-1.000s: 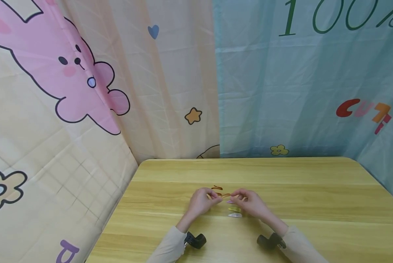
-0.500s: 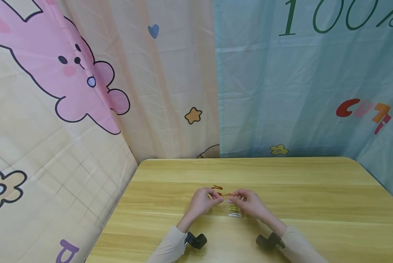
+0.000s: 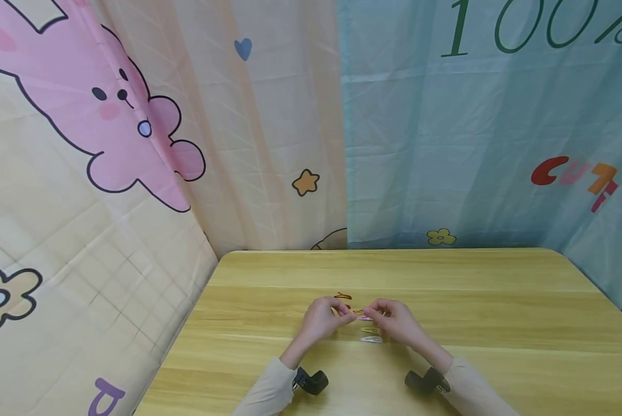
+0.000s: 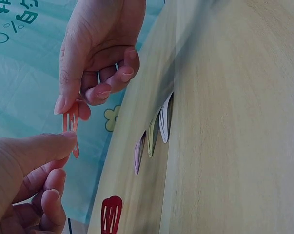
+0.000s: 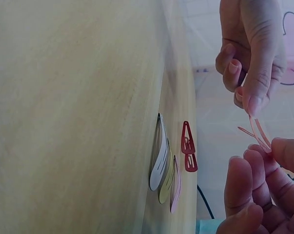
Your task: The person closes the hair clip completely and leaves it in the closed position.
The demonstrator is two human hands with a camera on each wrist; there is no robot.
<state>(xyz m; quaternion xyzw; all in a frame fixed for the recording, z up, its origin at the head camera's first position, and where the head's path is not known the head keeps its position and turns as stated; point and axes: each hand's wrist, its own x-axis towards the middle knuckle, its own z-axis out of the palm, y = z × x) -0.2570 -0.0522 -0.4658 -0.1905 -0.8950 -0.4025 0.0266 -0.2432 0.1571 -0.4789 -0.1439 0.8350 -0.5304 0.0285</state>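
An orange snap hair clip is held up between both hands, above the table. My left hand pinches one end between thumb and finger. The other end is pinched by my right hand. In the right wrist view one prong of the hair clip stands out from its frame, so it looks sprung. Below the hands a pink hair clip, a yellow one and a white one lie in a row. Red hair clips overlap near the left hand.
The wooden table spreads out around the hands. Printed curtains hang behind it and on both sides. Each wrist carries a black camera, the left one and the right one.
The left hand's fingertips have shifted slightly right, and the gap between the two hands has narrowed a little. Both still pinch the orange hair clip. The clips on the table stay put.
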